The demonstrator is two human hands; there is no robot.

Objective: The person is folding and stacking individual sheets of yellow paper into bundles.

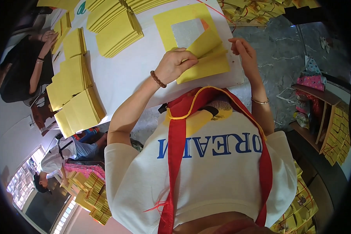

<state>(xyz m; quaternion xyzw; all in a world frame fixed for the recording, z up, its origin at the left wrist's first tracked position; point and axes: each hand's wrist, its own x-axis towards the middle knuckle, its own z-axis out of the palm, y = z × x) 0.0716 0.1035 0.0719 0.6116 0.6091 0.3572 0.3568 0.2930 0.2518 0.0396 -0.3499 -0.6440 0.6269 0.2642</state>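
A yellow paper sheet (165, 33) lies flat near the table's edge in front of me, with a silver square (185, 33) and a bit of orange (204, 25) on it. My left hand (177, 65) is closed on the lower part of the paper, fingers and thumb pinching a yellow fold (204, 43) that is lifted and bent over. Beneath it more yellow paper (214, 70) reaches the near edge. To the right of the paper, just off it, hovers my right hand (245, 58) with fingers loosely bent and apart, nothing visible in them.
Stacks of yellow paper (119, 33) stand on the white table (124, 74), with more piles (80, 105) along its left edge. A person in black (25, 70) handles paper at the far left; another person (62, 156) sits lower left. Tied yellow bundles (337, 136) fill shelves on the right.
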